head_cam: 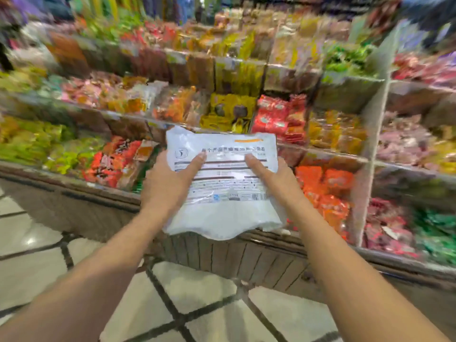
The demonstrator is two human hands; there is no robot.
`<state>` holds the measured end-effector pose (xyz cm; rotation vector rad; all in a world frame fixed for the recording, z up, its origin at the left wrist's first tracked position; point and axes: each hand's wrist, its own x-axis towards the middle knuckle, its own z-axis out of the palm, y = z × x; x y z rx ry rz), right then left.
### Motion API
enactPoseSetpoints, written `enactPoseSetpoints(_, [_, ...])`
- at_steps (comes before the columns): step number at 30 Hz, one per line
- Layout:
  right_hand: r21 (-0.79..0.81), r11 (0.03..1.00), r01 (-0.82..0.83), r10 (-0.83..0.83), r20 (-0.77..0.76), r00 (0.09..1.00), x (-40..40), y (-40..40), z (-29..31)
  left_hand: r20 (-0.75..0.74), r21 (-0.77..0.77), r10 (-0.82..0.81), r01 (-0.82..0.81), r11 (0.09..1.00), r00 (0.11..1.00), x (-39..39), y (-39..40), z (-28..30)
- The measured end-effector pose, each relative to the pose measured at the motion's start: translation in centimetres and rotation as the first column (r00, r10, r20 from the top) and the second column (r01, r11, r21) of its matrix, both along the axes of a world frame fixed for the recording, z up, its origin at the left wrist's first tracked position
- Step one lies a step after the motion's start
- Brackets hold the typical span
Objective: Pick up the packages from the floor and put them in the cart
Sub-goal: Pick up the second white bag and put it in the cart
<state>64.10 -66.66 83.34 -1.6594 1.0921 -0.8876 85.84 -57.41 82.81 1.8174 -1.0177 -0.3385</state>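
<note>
Two hands hold one white package (223, 183) up in front of the person, at the middle of the view. The left hand (167, 178) grips its left edge, thumb lying across the printed face and the other fingers hidden behind the plastic. The right hand (276, 178) grips the right edge the same way, thumb on top and fingers out of sight behind. The package is a soft, crinkled plastic pouch with dark printed lines, a barcode low on the label and a short orange stroke near its far edge; the print reads upside down from this side. It is clear of the floor (209, 299), which shows pale tiles with dark joints below the forearms. Behind the package stands a stepped display (271, 262) with a brown slatted base and clear-fronted bins. The bins are filled with small wrapped snacks (276, 114) in red, yellow, orange and green. Much of the display is smeared by motion blur, so the wrappers cannot be read. No cart can be made out.
</note>
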Motion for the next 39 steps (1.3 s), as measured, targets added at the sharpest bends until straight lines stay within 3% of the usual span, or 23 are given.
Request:
enactPoseSetpoints(4, [-0.054,0.969,0.242,-0.244,-0.019,0.97,-12.8,1.5,4.1,0.056,-0.048,-0.226,0.229,0.972,0.973,-11.0,-3.6,4.3])
enactPoseSetpoints(8, [-0.078,0.876,0.477,-0.48,-0.04,0.876,-27.4,4.2,6.3,0.088,-0.074,-0.409,0.416,0.906,0.908,-25.2,-6.0,6.8])
enactPoseSetpoints(13, [-0.099,0.777,0.622,-0.623,0.021,0.782,-46.2,9.1,7.6,0.098,-0.09,-0.648,0.656,0.75,0.755,-45.1,-7.3,8.4])
enactPoseSetpoints(19, [-0.084,0.595,0.799,-0.797,0.064,0.6,-66.5,15.2,8.6,0.047,-0.129,-0.846,0.843,0.523,0.532,-68.3,-6.2,8.7])
enactPoseSetpoints(28, [-0.041,0.293,0.955,-0.955,0.028,0.295,-88.7,22.3,6.8,0.011,-0.081,-0.954,0.951,0.298,0.3,-94.9,-4.4,7.4])
enactPoseSetpoints(33, [-0.073,0.138,0.988,-0.99,-0.026,0.137,-99.3,23.2,5.0,0.029,-0.025,-0.983,0.983,0.181,0.181,-108.1,-5.2,6.4])
enactPoseSetpoints(39, [-0.008,-0.011,1.0,-0.997,-0.082,-0.012,-112.3,22.4,4.3,-0.076,0.008,-0.995,0.998,0.066,0.066,-124.2,-7.8,4.8])
